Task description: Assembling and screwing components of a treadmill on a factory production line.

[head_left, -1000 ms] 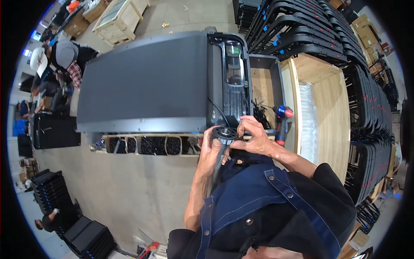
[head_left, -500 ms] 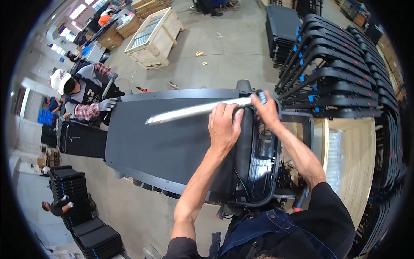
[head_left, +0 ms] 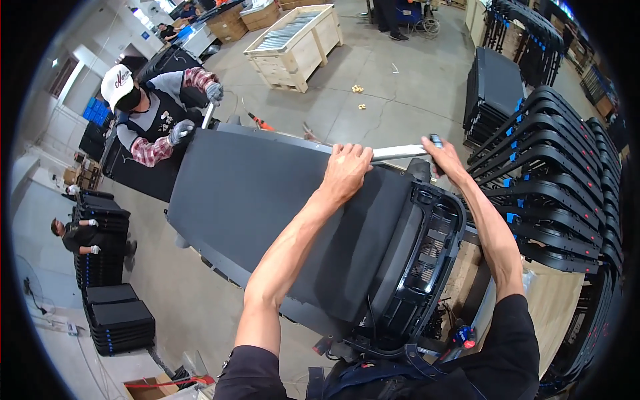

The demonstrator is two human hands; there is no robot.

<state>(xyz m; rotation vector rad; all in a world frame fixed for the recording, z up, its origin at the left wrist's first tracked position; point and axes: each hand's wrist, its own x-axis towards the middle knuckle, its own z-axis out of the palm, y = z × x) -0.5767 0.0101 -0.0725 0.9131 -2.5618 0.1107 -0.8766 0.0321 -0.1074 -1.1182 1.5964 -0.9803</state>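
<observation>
A silver rail strip [head_left: 399, 152] lies along the far edge of a treadmill with a black belt [head_left: 280, 213]. My left hand [head_left: 346, 171] closes over it from above, hiding part of it. At the strip's right end, my right hand [head_left: 445, 160] grips it, beside a dark end piece [head_left: 437, 141]. Below that hand is the treadmill's black front frame [head_left: 427, 260], its inner parts uncovered. A loose black cable [head_left: 372, 313] lies at the frame's near corner.
At the treadmill's far left end, a gloved co-worker [head_left: 160, 113] holds another light strip [head_left: 209, 115]. Stacked black curved frames [head_left: 560, 167] stand on the right, near black panels [head_left: 493, 93]. A wooden crate [head_left: 293, 50] sits beyond. A red-tipped tool [head_left: 463, 337] hangs near my right side.
The strip has moved from slanting over the belt to the treadmill's far edge, carried by both hands. My view has turned, and the co-worker appears nearer.
</observation>
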